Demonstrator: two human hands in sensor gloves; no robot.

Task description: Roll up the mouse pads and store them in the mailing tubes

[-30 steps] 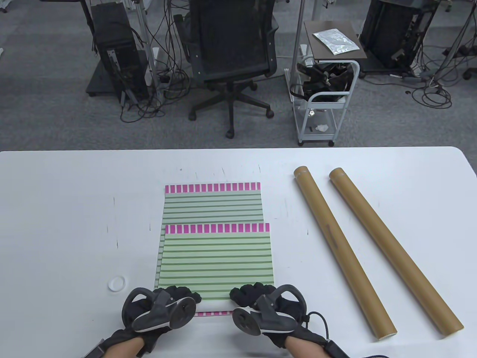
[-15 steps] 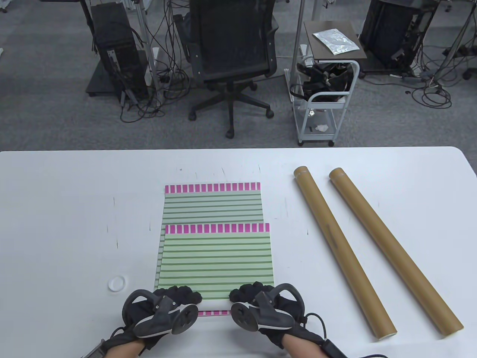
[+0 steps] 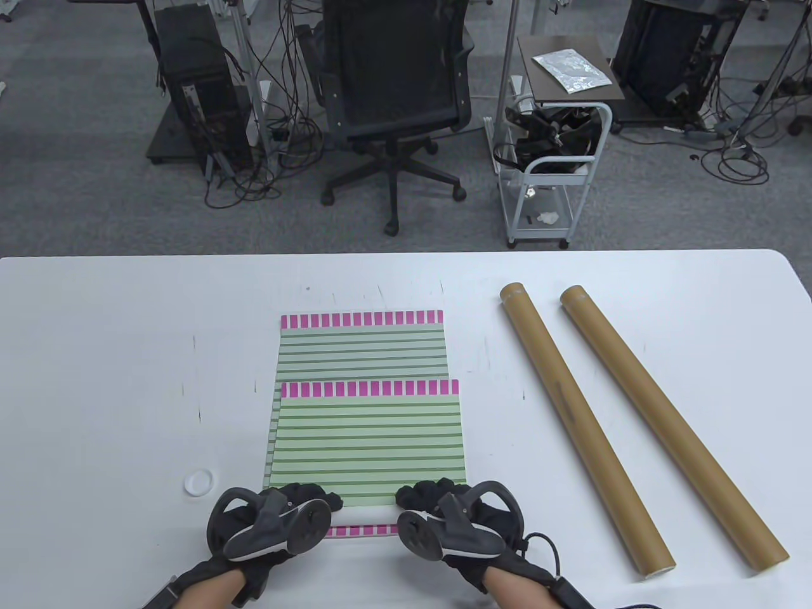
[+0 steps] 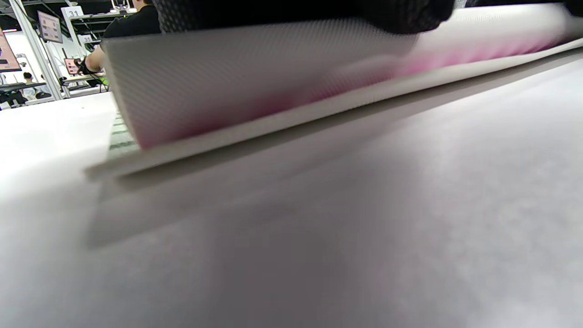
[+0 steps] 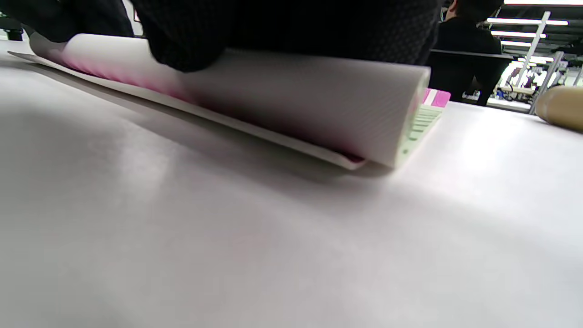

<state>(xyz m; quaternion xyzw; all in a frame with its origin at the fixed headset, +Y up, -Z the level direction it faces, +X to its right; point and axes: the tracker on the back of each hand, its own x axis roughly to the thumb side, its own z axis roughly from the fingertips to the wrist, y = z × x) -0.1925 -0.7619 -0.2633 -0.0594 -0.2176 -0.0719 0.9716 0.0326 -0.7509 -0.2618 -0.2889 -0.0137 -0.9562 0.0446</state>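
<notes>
Green-striped top mouse pad's (image 3: 369,444) rolled near edge under both hands' fingers (image 3: 311,495).

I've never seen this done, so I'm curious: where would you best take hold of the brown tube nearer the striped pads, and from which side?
Probably around the middle of the nearer mailing tube, from above, fingers wrapped across its width. It lies flat on the table, long and round, so a mid-length hold should keep it from tipping. The right hand is closest, though it grips the top mouse pad's rolled near edge.
</notes>
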